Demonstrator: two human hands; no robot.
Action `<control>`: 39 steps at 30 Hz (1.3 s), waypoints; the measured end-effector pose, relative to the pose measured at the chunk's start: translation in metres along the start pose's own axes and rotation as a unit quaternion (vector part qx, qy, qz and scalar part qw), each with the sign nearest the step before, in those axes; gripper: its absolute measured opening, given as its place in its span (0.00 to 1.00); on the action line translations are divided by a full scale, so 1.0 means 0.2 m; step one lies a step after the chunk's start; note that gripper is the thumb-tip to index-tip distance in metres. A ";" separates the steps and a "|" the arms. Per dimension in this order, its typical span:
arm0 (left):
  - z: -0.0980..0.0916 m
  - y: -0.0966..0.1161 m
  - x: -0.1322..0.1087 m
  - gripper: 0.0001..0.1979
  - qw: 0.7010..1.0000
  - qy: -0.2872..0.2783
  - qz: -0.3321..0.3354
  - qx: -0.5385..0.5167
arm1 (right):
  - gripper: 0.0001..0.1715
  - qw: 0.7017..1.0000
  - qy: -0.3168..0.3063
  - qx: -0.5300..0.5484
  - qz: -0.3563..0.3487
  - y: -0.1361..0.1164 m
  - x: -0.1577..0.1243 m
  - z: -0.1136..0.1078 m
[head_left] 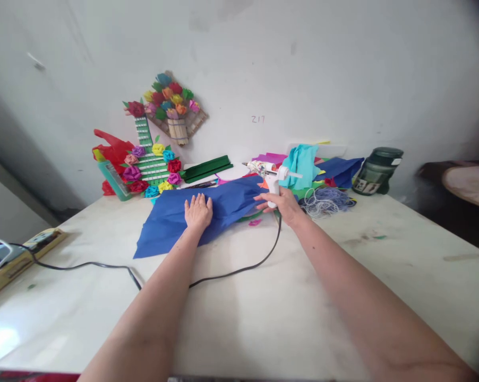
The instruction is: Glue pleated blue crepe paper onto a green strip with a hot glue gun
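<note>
The pale wall (323, 79) fills most of my feed, and below it the white table (247, 334) reaches back to meet it. The largest thing I see on the table is a blue sheet (163, 220), left of centre toward the rear edge, its near-left corner angled at me. Behind it, by the rear-left corner, stands a guitar-shaped craft (150, 168) ringed with paper flowers; a flower hanging (178, 132) is on the wall above. A yellowish power strip (44, 240) lies along the left edge, and a dark green jar (377, 172) stands toward the rear-right corner.

Along the rear edge I count a red bag (114, 146), a turquoise piece (301, 167), a dark green strip (207, 170) and a green bottle (115, 179) with a yellow cap, crowding the space beyond the sheet. The left hand (198, 212) lies flat on the sheet, fingers slightly apart. The right hand (285, 207) is wrapped around the handle of a white glue gun (273, 184) at the sheet's right end, nozzle pointing right. Tangled yarn (329, 202) sits just right of that hand. The black cord (231, 273) curves toward the near edge; the left forearm hides a stretch. Smallest is a pink scrap (255, 223) near the sheet.
</note>
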State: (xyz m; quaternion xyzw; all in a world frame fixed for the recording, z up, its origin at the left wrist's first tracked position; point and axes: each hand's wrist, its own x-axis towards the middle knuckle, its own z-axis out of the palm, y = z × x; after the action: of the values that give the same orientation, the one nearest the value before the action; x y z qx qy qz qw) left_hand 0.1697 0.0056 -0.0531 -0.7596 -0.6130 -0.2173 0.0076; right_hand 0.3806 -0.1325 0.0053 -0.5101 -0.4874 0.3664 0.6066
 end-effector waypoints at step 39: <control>-0.09 0.33 -0.12 0.22 0.887 -0.079 0.409 -0.198 | 0.25 0.997 -0.035 0.030 -0.058 0.03 0.01 0.01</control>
State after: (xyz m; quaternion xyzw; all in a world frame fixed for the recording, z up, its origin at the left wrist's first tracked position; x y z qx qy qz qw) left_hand 0.2215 -0.0383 -0.0277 -0.9434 -0.1907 -0.2509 -0.1032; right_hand 0.3796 -0.1282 -0.0004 -0.4496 -0.5260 0.3624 0.6244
